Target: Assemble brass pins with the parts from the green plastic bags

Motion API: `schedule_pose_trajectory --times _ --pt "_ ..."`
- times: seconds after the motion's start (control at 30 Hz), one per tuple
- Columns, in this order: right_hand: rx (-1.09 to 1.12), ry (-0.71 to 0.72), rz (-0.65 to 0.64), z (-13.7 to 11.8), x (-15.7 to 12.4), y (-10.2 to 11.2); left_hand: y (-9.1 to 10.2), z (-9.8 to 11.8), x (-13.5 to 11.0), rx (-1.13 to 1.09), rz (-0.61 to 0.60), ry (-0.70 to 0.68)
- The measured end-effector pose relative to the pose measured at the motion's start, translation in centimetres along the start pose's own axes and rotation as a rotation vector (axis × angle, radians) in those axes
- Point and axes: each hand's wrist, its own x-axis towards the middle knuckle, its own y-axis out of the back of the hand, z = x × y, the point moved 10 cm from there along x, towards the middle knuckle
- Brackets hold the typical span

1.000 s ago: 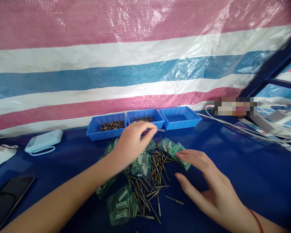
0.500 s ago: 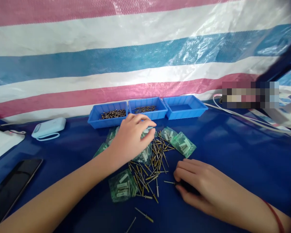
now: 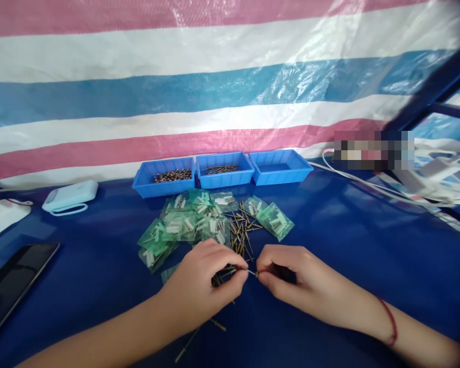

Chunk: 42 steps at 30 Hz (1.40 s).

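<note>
My left hand and my right hand meet low in the middle of the blue table, both pinched on one thin metal pin held between their fingertips. Just beyond and partly under my left hand lies a loose pile of brass pins. Several small green plastic bags of white parts are spread behind the pile. At the back stand three blue trays: the left tray holds dark small parts, the middle tray holds pins, and the right tray looks empty.
A black phone lies at the left edge and a pale blue device sits behind it. White cables run along the back right. A striped tarpaulin hangs behind the table. A few stray pins lie near my left wrist.
My left hand pulled back from the trays to the near side of the pin pile. My right hand rose off the table, and both hands now pinch one pin.
</note>
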Motion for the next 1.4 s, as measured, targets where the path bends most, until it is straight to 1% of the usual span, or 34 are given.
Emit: schedule_pose_trajectory --times 0.1,0.23,0.3,0.4,0.5,0.6,0.67,0.77,0.83,0.93,1.03,1.1,1.13,1.23,1.27,1.33,1.37,1.4 --pt "0.046 -0.017 0.004 0.2 0.0 -0.2 0.1 0.3 -0.2 0.001 0.015 -0.039" --pt "0.178 -0.030 0.017 0.6 0.1 -0.5 0.5 -0.2 -0.5 0.008 0.070 -0.055" --pt "0.232 -0.021 0.086 0.7 0.2 0.0 0.6 -0.3 -0.6 0.020 0.077 -0.063" --pt "0.225 0.036 0.252 0.1 -0.2 1.4 0.4 0.2 -0.7 0.073 0.076 -0.112" --pt "0.133 0.202 0.367 -1.9 -0.9 2.4 0.1 0.7 -0.9 0.114 0.071 -0.146" --pt "-0.005 0.394 0.403 -4.2 -1.9 2.3 -0.2 0.4 -1.0 0.033 0.058 -0.086" --pt "-0.091 0.473 0.403 -5.0 -2.3 2.0 -0.5 0.1 -1.0 -0.062 0.025 -0.037" --pt "-0.142 0.563 0.427 -5.8 -2.8 1.9 -1.4 -0.1 -1.0 -0.190 -0.064 0.032" --pt "-0.165 0.606 0.450 -6.1 -3.1 1.9 -1.9 -0.3 -1.0 -0.251 -0.112 0.093" --pt "-0.227 0.631 0.450 -6.2 -3.3 1.6 -2.4 -0.8 -0.9 -0.283 -0.131 0.184" --pt "-0.257 0.618 0.428 -6.1 -3.2 1.5 -2.4 -0.9 -0.6 -0.286 -0.135 0.214" --pt "-0.250 0.614 0.442 -6.1 -3.4 1.9 -1.5 -1.0 -0.1 -0.263 -0.103 0.209" --pt "-0.240 0.605 0.457 -6.0 -3.4 2.2 -0.7 -1.0 0.4 -0.232 -0.066 0.200" --pt "-0.229 0.554 0.484 -5.8 -3.2 2.9 2.9 -1.2 3.0 -0.067 0.084 0.124" --pt "-0.244 0.533 0.466 -5.7 -2.9 2.8 4.1 -1.3 4.2 0.001 0.132 0.084" --pt "-0.306 0.510 0.382 -5.8 -2.3 2.0 6.2 -1.5 7.0 0.142 0.244 -0.017" --pt "-0.351 0.510 0.314 -5.8 -2.0 1.2 6.8 -1.6 8.4 0.232 0.296 -0.079" --pt "-0.406 0.515 0.236 -5.9 -1.7 0.3 7.1 -1.8 9.8 0.334 0.321 -0.127"
